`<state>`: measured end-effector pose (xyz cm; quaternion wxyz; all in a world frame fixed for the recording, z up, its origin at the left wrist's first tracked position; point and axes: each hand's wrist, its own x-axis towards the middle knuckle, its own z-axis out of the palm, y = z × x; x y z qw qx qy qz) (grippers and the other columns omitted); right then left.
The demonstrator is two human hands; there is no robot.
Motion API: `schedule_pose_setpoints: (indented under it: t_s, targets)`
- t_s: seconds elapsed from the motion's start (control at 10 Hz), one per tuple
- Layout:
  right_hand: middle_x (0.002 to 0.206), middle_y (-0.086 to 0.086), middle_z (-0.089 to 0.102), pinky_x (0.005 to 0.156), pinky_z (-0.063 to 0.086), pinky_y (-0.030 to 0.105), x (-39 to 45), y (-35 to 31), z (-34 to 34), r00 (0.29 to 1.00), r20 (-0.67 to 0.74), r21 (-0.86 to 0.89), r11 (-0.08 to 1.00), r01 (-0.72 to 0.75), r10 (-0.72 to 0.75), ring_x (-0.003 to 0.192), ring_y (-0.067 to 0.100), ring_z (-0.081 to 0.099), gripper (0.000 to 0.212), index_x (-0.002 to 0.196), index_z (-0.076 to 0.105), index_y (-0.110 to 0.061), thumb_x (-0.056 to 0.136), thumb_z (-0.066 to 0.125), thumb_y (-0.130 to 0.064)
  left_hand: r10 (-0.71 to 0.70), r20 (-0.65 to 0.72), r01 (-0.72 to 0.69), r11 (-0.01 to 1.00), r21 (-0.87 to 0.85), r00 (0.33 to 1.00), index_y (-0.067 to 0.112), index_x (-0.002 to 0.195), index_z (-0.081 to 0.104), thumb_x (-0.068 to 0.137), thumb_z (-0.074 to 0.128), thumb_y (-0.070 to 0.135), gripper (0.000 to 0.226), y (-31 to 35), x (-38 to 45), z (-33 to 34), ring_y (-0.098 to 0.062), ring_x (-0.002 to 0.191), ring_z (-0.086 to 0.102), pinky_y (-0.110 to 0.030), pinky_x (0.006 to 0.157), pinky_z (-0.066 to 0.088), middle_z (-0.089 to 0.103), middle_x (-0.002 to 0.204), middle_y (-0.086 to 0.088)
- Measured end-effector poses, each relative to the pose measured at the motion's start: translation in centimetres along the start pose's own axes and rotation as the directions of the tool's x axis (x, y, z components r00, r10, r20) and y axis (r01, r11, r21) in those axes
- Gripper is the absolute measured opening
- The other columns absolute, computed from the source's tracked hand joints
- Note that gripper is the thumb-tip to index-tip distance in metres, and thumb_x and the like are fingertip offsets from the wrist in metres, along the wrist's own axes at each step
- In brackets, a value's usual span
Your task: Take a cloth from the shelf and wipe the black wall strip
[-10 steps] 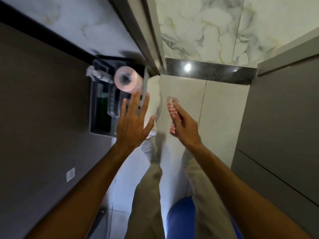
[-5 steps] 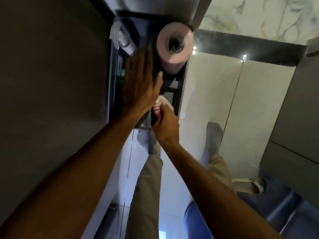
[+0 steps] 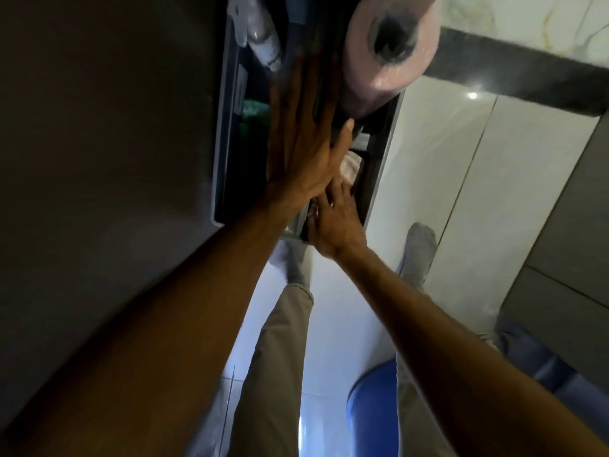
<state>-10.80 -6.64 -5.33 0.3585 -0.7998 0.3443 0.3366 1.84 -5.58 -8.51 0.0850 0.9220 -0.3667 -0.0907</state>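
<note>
A pale cloth with red stripes (image 3: 350,165) lies bunched at the near end of the recessed wall shelf (image 3: 384,173). My right hand (image 3: 336,222) reaches into that end, its fingers stretched onto the cloth; my left hand partly hides the grip. My left hand (image 3: 306,150) is flat with its fingers apart, lying over the shelf's opening just above the right hand and holding nothing. The black wall strip (image 3: 527,80) runs across the far wall at the upper right, beyond both hands.
A pink paper roll (image 3: 392,44) sticks out of the shelf's top, next to a pale bottle (image 3: 260,44) and something green (image 3: 253,110). A dark wall fills the left. Below are my legs, white floor tiles and a blue tub (image 3: 372,407).
The view has closed in on the shelf. My right hand has carried the striped cloth left from the open floor area into the shelf's near end. My left hand moved up over the shelf.
</note>
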Motion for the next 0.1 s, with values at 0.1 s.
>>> schedule_pose_setpoints:
  t_s: [0.1]
  targets:
    - [0.183,0.013,0.028,0.119,0.055,0.042,-4.37,-0.13,-3.10,0.997,0.054,0.066,0.997,0.045,-0.049,0.157,0.037,0.051,0.062,0.175,0.029,-0.022,0.119,0.045,-0.038,0.021,0.146,-0.020,1.000,-0.006,0.989,0.011,0.174,0.016,0.111,0.024,0.063,0.082,0.51,-1.37,-3.29,-0.041,0.170,0.009,-0.064,0.139,-0.001,0.013,0.183,-0.021]
